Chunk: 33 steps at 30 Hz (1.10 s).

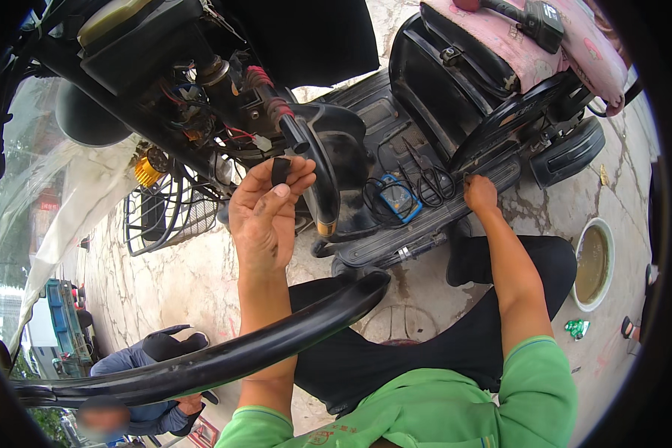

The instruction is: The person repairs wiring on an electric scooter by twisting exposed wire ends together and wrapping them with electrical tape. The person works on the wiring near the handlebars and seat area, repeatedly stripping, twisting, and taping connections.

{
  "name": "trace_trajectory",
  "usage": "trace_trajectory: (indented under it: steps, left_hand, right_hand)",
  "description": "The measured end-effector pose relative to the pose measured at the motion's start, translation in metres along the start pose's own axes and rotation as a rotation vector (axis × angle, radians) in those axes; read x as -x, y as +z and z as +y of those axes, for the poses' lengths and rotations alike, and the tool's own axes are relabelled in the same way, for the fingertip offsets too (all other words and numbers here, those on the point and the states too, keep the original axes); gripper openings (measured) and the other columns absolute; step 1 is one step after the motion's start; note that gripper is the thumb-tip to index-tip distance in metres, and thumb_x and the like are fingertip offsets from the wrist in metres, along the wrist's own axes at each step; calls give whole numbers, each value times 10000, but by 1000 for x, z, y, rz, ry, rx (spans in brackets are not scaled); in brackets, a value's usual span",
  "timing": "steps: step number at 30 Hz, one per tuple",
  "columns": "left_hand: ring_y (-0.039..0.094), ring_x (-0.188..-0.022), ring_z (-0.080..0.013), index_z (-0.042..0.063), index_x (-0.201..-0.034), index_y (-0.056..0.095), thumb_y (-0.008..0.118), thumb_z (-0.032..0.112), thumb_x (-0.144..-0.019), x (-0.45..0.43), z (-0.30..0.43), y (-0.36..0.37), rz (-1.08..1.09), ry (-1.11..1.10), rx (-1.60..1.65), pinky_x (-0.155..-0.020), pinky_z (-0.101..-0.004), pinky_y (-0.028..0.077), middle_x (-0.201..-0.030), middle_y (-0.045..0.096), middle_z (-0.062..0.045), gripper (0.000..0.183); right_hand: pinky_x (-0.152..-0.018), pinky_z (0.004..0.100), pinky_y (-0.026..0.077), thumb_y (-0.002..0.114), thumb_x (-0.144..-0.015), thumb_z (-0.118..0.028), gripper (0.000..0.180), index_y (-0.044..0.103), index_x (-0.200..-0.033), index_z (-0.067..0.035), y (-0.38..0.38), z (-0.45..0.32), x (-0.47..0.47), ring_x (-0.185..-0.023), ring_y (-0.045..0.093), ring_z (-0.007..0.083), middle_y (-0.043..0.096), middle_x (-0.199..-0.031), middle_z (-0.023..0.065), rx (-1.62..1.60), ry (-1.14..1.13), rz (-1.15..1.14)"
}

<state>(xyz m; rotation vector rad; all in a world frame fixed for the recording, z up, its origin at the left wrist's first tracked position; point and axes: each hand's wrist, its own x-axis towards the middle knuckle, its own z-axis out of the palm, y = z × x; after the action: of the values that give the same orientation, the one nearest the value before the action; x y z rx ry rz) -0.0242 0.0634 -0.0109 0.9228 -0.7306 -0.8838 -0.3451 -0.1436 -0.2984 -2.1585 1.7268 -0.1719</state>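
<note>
My left hand (269, 215) is raised below a black tube end wrapped with red tape (277, 112), pinching a short black strip (280, 171) between thumb and fingers. To its upper left, bundled wires and a white connector (262, 143) hang out of the vehicle's opened front. My right hand (480, 193) is curled at the edge of the black footboard (381, 246), and whether it grips anything is hidden. Between the hands, on the footboard, lie a blue multimeter (399, 197) with black leads, black-handled scissors (434, 185) and a slim pointed tool.
A curved black tube (229, 347) crosses in front of my left forearm. A basin of murky water (592, 263) stands at right. A cordless power tool (523, 22) rests on the pink-covered seat (493, 47). Another person (145, 386) is at lower left, near a wire basket (171, 215).
</note>
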Motion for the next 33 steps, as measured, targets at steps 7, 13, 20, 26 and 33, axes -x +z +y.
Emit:
trace_trajectory:
  steps: [7, 13, 20, 26, 33]
  left_hand:
    - [663, -1121, -365, -88, -1172, 616, 627, -2, -862, 2, -4, -7, -5, -11, 13, -1007, -450, 528, -1146, 678, -240, 322]
    - [665, -1113, -353, -82, -1178, 615, 629, 69, -904, 1, -3, -7, -28, 31, -71, -993, -443, 529, -1153, 675, -239, 313]
    - [573, -1235, -364, -69, -1198, 604, 415, 409, -1052, -4, -16, -3, -95, 188, -13, -1044, -473, 468, -1272, 604, -264, 534]
    - [562, -1201, -343, -74, -1170, 613, 384, 478, -1040, -14, -20, 4, -114, 343, -170, -1015, -463, 465, -1227, 602, -260, 612]
    - [581, -1143, -356, -93, -1101, 624, 399, 528, -1021, -9, -14, -9, -107, 420, -363, -948, -438, 487, -1139, 617, -271, 665]
  right_hand:
    - [-833, 509, 547, 632, -875, -166, 179, 724, -933, -23, -2, 0, 4, -932, 677, 417, 699, -970, 223, -7, 27, 47]
    - [-661, 423, 507, 730, -837, -163, 200, 651, -804, 17, -109, -87, 59, -717, 659, 344, 660, -808, 185, -388, -50, -87]
    - [-601, 293, 467, 687, -884, -43, 110, 638, -916, 51, -214, -224, 74, -660, 581, 139, 663, -831, 105, -952, -664, -261]
    - [-591, 225, 464, 693, -914, -57, 158, 663, -1026, 50, -218, -270, 58, -680, 564, 53, 683, -854, 52, -1292, -716, -308]
    - [-580, 188, 416, 714, -906, -66, 113, 637, -936, 10, -192, -250, 54, -682, 526, 25, 619, -792, -11, -1410, -445, -566]
